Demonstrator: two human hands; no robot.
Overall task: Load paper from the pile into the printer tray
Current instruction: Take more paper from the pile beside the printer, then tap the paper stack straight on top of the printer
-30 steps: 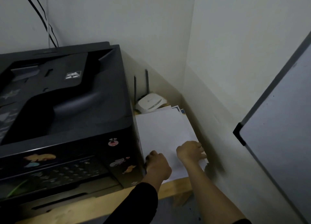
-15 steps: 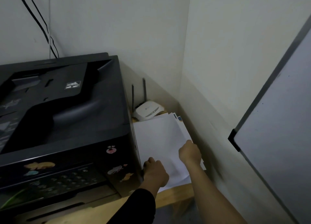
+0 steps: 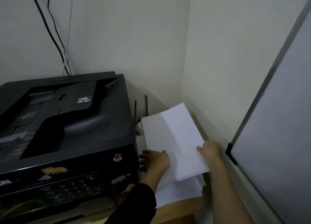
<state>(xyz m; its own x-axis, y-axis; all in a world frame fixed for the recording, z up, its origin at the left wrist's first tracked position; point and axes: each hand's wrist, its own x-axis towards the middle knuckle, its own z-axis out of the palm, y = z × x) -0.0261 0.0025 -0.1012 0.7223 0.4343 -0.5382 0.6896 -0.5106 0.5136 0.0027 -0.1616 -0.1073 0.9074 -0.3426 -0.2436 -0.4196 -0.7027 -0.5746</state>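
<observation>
A black printer with stickers on its front fills the left of the view. To its right, a pile of white paper lies on a wooden shelf. A sheaf of white sheets is lifted off that pile and tilted up at the far end. My right hand grips its right edge. My left hand holds its left edge, next to the printer's side. The printer tray is not clearly visible.
Two router antennas stick up behind the raised sheets. Walls close the corner behind and to the right. A whiteboard with a dark frame leans at the right. The wooden shelf edge runs below the pile. Cables hang on the wall.
Both hands have lifted a sheaf of sheets up off the pile; it now hides the white router. The camera has tilted upward.
</observation>
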